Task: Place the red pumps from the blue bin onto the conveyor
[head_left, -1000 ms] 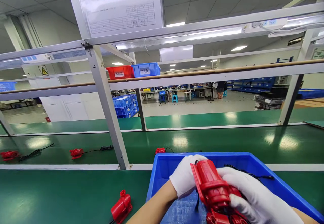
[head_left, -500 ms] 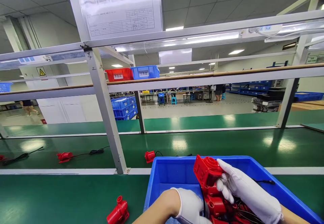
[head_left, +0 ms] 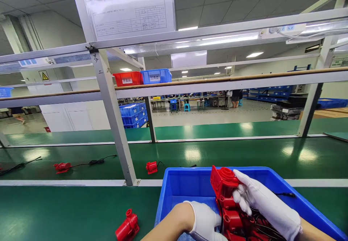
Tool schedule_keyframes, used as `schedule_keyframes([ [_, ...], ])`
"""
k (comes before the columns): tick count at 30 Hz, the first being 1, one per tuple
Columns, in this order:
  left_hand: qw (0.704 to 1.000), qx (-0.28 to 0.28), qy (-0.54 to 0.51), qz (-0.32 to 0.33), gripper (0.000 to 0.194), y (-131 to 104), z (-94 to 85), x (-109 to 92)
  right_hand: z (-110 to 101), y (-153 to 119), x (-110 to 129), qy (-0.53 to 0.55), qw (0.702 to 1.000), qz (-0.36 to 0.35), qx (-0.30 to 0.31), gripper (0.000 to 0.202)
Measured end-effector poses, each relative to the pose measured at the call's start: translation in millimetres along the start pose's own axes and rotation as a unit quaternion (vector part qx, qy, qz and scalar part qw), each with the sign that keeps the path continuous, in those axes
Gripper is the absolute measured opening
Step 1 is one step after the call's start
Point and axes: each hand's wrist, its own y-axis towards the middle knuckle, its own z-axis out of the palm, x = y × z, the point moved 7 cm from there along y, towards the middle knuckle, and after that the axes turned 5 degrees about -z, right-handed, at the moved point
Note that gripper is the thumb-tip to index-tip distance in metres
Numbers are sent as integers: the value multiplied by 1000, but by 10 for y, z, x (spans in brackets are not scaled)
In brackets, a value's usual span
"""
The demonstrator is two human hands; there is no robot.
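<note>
My right hand (head_left: 251, 192), in a white glove, is closed around a red plastic pump (head_left: 224, 183) with a round ring on top, held above the right side of a blue bin (head_left: 187, 183). Below it, more red pumps (head_left: 232, 219) and tangled black cables (head_left: 265, 230) lie in the bin. My left hand (head_left: 205, 221), also in a white glove, reaches low into the bin beside those pumps. Its fingers are curled near a black cable (head_left: 220, 212) and partly hidden; what they hold I cannot make out. Another red pump (head_left: 127, 226) lies on the green surface left of the bin.
Beyond the bin, a green belt strip (head_left: 89, 175) carries a red pump (head_left: 151, 167) and another pump with cable (head_left: 62, 167). A grey post (head_left: 115, 125) rises left of the bin. Red (head_left: 127, 78) and blue (head_left: 156, 76) boxes sit on the shelf above.
The pumps and cables on the belt strip have shifted left. My right hand still holds the pump, almost in place; my left hand has barely moved.
</note>
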Motion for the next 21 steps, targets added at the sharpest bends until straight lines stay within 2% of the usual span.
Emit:
schedule_keyframes([
  [4,999,33,-5,-23,76,-55,-39,-16,-57,68,-57,2,1000,7,8,77],
  [15,999,20,-27,-17,66,-56,-33,-31,-101,89,-61,-1,1000,8,-13,70],
  [19,999,34,-36,0,63,-36,-17,-38,-187,119,-119,-8,999,17,-26,69],
  [21,999,35,-39,11,61,-19,-10,-39,-229,157,-179,-8,1000,27,-12,70],
])
